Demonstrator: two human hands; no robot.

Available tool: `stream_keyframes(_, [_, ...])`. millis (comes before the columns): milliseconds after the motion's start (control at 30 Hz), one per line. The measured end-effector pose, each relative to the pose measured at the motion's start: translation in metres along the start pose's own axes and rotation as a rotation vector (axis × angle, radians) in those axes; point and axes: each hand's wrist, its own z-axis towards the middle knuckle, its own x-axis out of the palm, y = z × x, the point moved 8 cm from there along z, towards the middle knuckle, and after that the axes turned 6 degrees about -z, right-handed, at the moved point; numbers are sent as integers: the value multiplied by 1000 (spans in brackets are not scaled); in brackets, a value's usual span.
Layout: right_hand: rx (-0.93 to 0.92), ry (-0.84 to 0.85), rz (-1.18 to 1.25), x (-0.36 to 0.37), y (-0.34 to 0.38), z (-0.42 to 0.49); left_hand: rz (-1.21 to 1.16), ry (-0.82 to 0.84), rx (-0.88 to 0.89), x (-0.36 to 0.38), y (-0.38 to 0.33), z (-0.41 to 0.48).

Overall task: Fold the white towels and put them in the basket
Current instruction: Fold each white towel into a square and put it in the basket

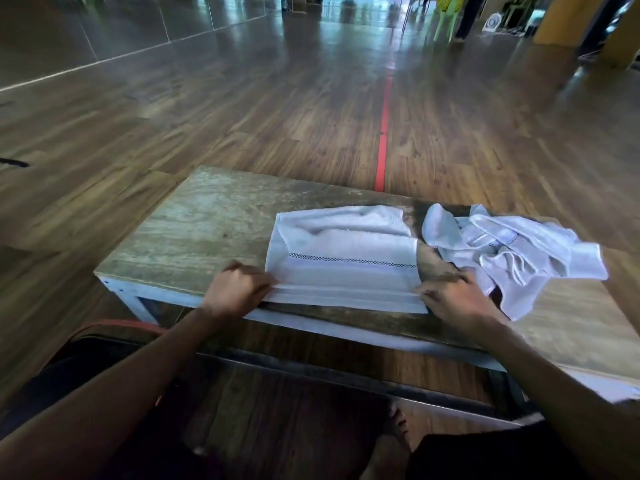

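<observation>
The left hand and right hand each pinch, with curled fingers, a near corner of the half-folded white towel lying flat between them on the worktop, beside a crumpled towel.

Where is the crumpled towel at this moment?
In the head view the crumpled towel lies on the right part of the table, just right of the half-folded towel, beside the right hand.
</observation>
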Motion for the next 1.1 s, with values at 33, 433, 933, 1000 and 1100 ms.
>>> stream_keyframes(33, [3, 16, -36, 11, -6, -4, -10, 16, 2, 7, -1, -8])
stream_keyframes(433, [-138, -449, -58, -29, 31, -45, -155, -40, -20, 2, 0, -26])
stream_keyframes(933, [-231, -318, -79, -7, 43, -65, -138, -12, 157, 1, -10, -40])
stream_keyframes(1000, [-266, -366, -74, -7, 49, -70, -123, 0, 172, 0, -12, -39])
stream_keyframes(1100, [-284, -394, -39, -8, 53, -76, -93, 14, 219, -2, -16, -38])
